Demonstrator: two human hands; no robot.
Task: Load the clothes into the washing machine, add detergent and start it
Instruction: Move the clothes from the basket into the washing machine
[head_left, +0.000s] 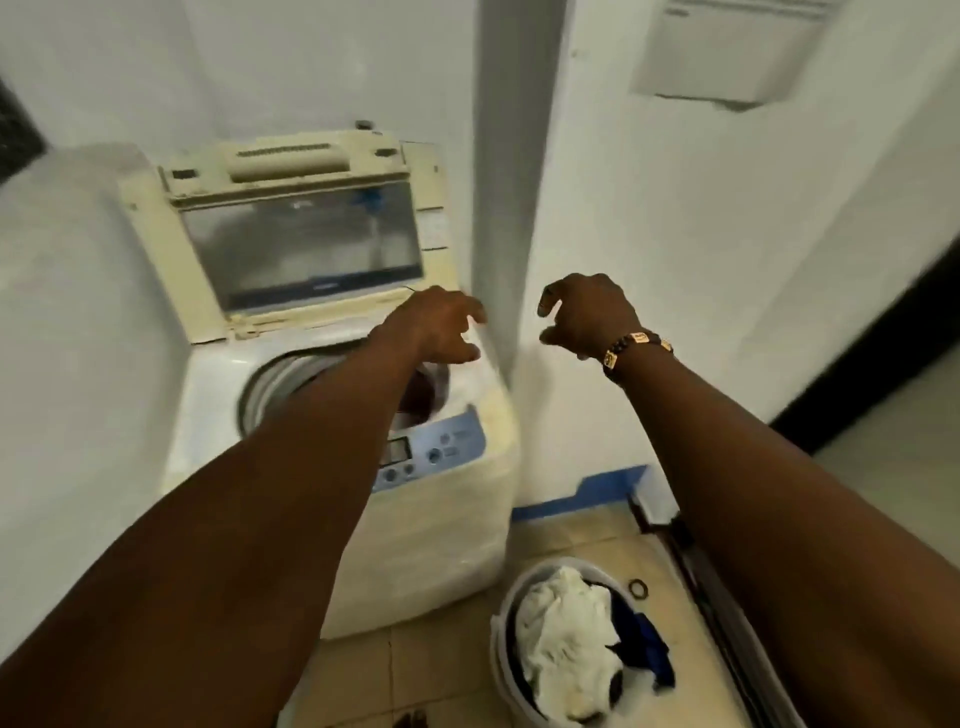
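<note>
- Cream-white plastic washing machine standing in the corner, pressed against the left wall and a grey pillar, seen from the head camera.
- Lid standing raised and leaning back, its dark window facing forward.
- Drum opening lying exposed under the lid, something dark showing inside past the left forearm; too blurred to identify.
- Blue control panel running along the front edge of the machine, buttons and a small display showing.
- Left hand hovering over the right rear part of the drum opening, fingers spread and loosely bent, gripping nothing.
- Right hand hanging in the air beside the pillar, to the right of the machine, fingers curled loosely downward, holding nothing.
- Beaded bracelet circling the right wrist.
- Laundry basket sitting on the tiled floor just right of the machine's front corner.
- Clothes filling the basket: a crumpled white piece on top, blue fabric showing at its right side.
- Small dark ring lying on the tiles just beyond the basket.
</note>
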